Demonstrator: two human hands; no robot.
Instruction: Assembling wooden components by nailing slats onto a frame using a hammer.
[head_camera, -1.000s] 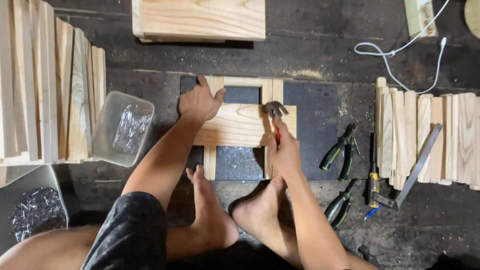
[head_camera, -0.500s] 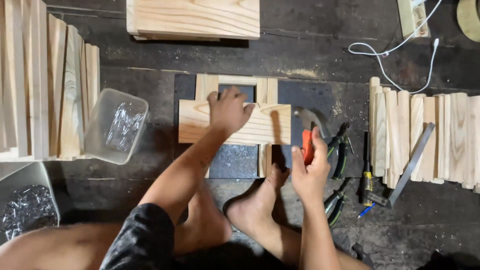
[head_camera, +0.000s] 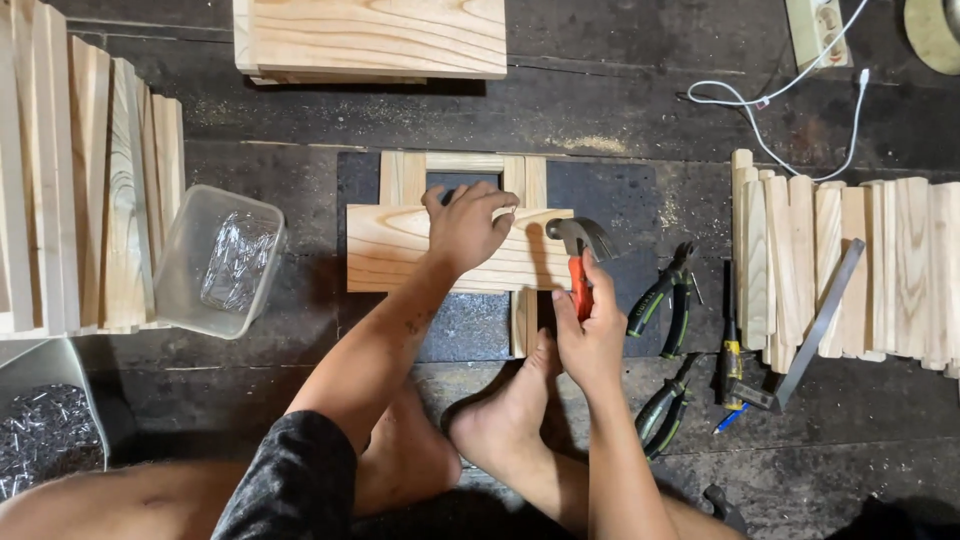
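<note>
We press our left hand (head_camera: 465, 225) flat, fingers spread, on the pine board (head_camera: 400, 248) crossing the wooden frame (head_camera: 455, 162). Our right hand (head_camera: 592, 335) grips the claw hammer (head_camera: 580, 245), its head at the board's 3 o'clock edge. Pliers (head_camera: 662, 295) lie near at 3 o'clock, a clear nail tub (head_camera: 222, 260) at 9.

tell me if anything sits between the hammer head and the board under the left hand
Nothing visible does. The hammer in the right hand hangs at the wooden board's right end, with the left hand beside it.
</note>
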